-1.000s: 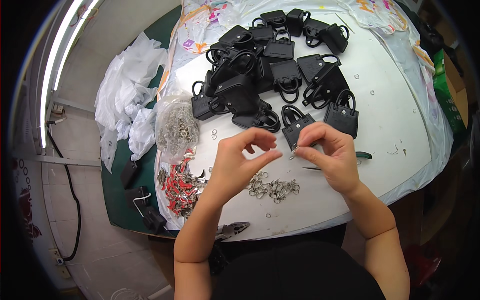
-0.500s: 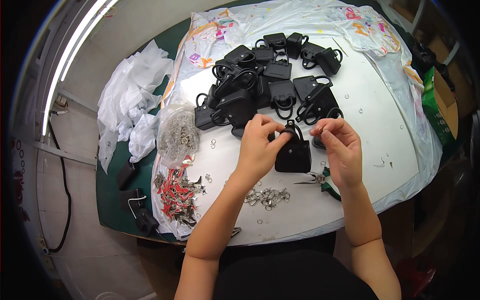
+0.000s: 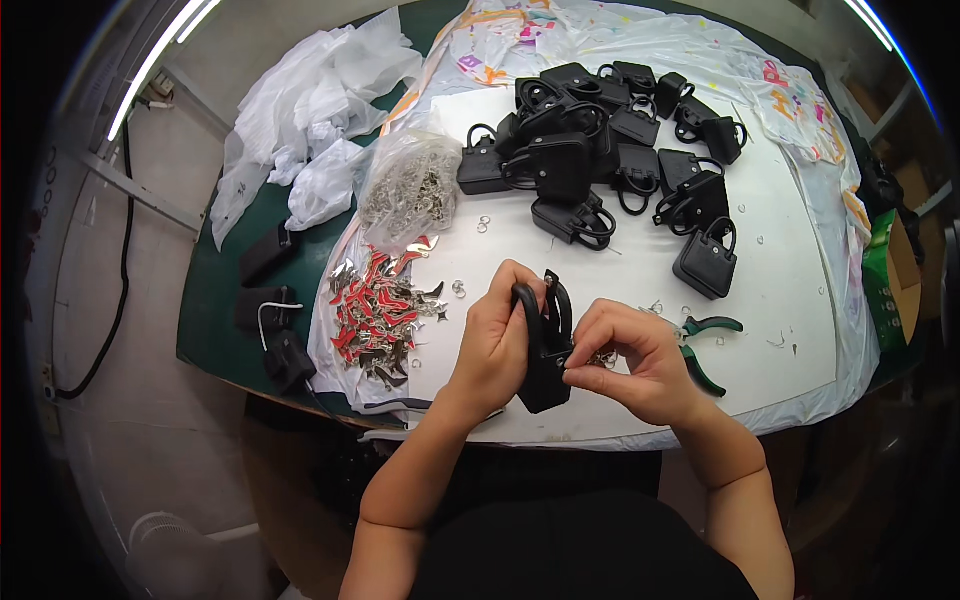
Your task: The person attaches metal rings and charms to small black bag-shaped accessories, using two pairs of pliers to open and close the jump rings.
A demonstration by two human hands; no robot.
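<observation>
A miniature black handbag [image 3: 546, 385] is held above the table near its front edge, turned so its narrow side shows. My left hand [image 3: 492, 340] is closed round its upper left part by the handles. At the bag's right side, thumb and fingertips of my right hand [image 3: 640, 362] pinch together beside a small metal stud. Whatever sits in that pinch is too small to make out. Loose metal clasps [image 3: 606, 358] show partly behind the right fingers. Pliers with green handles [image 3: 716, 325] lie open just right of that hand.
Several more black mini handbags [image 3: 562, 165] are heaped at the back. To the left are a clear bag of metal rings [image 3: 412, 195], a pile of red and silver charms [image 3: 376, 315] and crumpled white plastic [image 3: 300, 120]. A green box [image 3: 890, 280] stands at the right edge.
The handbag has been brought nearer to me and turned side-on in my left hand. My right hand, apart from it before, has come to its side. The whole view has shifted.
</observation>
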